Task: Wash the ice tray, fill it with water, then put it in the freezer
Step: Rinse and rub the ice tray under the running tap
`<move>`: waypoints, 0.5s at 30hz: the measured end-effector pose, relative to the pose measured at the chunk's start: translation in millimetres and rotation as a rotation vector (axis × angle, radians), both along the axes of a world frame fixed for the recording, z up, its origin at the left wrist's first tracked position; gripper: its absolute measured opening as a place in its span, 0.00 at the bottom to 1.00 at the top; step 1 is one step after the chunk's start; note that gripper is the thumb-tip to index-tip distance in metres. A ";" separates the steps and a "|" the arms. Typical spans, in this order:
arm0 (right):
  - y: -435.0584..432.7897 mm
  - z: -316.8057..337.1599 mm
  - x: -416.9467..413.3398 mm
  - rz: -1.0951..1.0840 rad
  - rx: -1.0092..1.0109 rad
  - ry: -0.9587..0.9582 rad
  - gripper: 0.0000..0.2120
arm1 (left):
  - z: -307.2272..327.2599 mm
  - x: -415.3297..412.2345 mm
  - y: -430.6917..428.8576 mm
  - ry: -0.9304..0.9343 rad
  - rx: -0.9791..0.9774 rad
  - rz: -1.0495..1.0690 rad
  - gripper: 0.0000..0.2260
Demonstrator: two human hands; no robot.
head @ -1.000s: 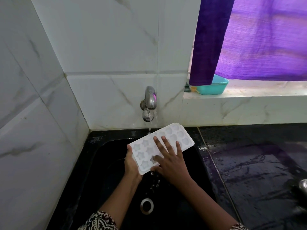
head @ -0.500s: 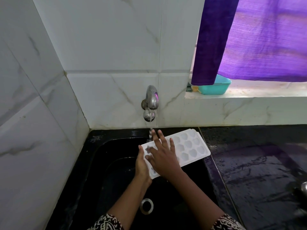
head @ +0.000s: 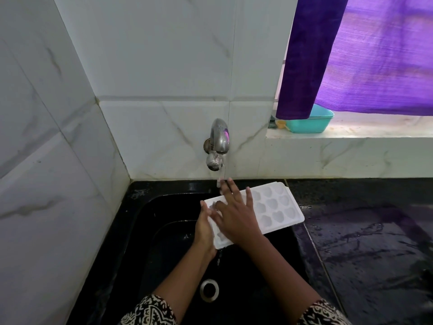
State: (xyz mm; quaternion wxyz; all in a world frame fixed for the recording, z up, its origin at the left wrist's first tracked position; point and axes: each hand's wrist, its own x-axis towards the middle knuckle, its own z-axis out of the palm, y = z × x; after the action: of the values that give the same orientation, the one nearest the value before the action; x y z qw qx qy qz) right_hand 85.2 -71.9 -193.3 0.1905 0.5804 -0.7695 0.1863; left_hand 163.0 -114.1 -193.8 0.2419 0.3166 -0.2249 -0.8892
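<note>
A white ice tray (head: 274, 207) with shaped cells is held over the black sink (head: 150, 231), tilted, its right end reaching toward the counter. My left hand (head: 205, 228) grips the tray's near left edge. Straight fingers of my right hand (head: 236, 212) lie flat on the tray's left half, their tips under a thin stream from the steel tap (head: 216, 146) on the tiled wall. Water drips off the tray's lower corner toward the drain (head: 209, 290).
A wet black counter (head: 365, 231) lies to the right of the sink. On the window ledge stands a teal tub (head: 309, 123), half behind a purple curtain (head: 351, 55). White marble tiles close off the left and back.
The tray has shifted right, bringing its left end under the tap. My right hand has slid up the tray toward the stream. My left hand has kept its grip.
</note>
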 end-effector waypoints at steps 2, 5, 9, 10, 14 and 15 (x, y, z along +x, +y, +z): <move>3.1 -8.0 6.2 0.016 0.005 -0.020 0.20 | -4.1 -1.0 -2.4 -0.038 -0.034 0.029 0.31; 8.8 -10.1 -3.5 0.005 0.003 0.019 0.26 | -5.2 0.8 -3.0 -0.061 -0.047 -0.005 0.30; 7.6 -4.8 3.1 0.017 0.028 -0.025 0.23 | -8.2 -0.3 -3.2 -0.106 -0.097 -0.004 0.29; 9.4 -4.9 3.4 0.040 0.065 -0.045 0.26 | -5.8 0.2 -4.5 -0.105 -0.106 0.001 0.28; 8.5 4.1 -10.5 0.064 0.127 -0.138 0.36 | 0.6 -2.4 -10.1 -0.052 -0.040 -0.043 0.33; 6.2 7.2 -8.1 0.046 0.099 -0.113 0.32 | -0.6 -4.5 -11.4 -0.061 -0.053 -0.031 0.32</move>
State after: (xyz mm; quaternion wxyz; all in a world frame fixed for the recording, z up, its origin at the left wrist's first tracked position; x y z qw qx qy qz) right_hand 77.1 -65.7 -186.1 0.1135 0.5951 -0.7739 0.1846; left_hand 158.5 -125.5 -194.3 0.2294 0.3333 -0.2604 -0.8766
